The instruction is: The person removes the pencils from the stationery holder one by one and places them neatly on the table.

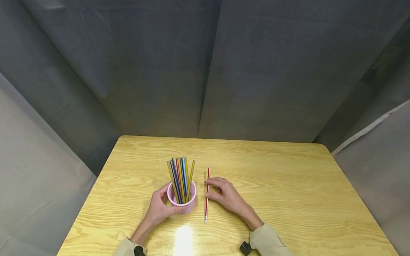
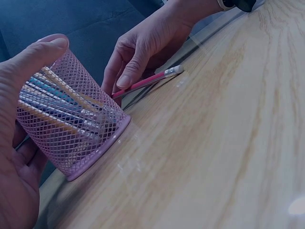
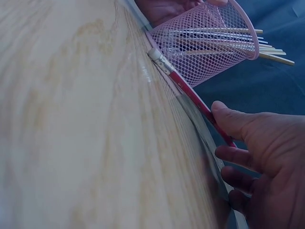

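A pink mesh pencil cup (image 1: 191, 207) stands on the table and holds several pencils (image 1: 180, 177) in yellow, dark and light blue, their upper ends leaning past the rim. My left hand (image 1: 158, 208) grips the cup from its left side, the thumb across the near side by the rim in the left wrist view. To the right of the cup, a red-and-white striped pencil (image 1: 206, 209) lies close over the table, its white eraser end toward me. My right hand (image 1: 226, 195) holds this pencil around its middle with thumb and fingers, as the right wrist view (image 3: 274, 157) shows.
The wooden table (image 1: 288, 185) carries a bright glare spot near its front edge. Grey curtains (image 1: 160, 71) hang behind it and along both sides. A black strap device (image 1: 245, 248) sits at the right sleeve.
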`<state>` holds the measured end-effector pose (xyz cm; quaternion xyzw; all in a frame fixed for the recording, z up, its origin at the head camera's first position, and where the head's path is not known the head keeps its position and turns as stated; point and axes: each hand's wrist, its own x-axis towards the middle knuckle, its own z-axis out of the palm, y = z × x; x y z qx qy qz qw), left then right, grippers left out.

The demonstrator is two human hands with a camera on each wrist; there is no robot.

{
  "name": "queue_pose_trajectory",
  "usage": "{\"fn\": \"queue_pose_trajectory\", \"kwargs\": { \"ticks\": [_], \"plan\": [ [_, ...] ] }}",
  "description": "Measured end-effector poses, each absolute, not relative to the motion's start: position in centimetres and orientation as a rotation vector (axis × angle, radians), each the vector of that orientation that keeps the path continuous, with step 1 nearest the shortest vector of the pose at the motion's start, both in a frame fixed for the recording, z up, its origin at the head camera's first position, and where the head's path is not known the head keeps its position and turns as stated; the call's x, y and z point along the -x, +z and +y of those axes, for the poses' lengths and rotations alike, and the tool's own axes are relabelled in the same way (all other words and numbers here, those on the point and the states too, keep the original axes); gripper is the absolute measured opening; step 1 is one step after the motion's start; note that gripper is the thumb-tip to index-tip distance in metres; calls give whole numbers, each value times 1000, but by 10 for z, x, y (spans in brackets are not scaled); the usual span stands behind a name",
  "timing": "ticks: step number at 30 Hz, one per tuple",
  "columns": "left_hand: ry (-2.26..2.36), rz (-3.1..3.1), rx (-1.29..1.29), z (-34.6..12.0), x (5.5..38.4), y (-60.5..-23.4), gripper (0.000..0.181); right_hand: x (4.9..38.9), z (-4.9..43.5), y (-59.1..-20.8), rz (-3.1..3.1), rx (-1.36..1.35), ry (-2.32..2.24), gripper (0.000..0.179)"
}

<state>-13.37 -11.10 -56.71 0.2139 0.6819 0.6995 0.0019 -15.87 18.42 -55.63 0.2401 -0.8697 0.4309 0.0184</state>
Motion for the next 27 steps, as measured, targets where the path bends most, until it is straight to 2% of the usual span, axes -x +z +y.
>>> {"fn": "queue_pose_trajectory", "kwargs": {
  "ticks": [27],
  "plan": [
    [2194,2131,-638,-112,133,-568,86,156,184,-554,-2814,-714,1056,44]
  ]
}}
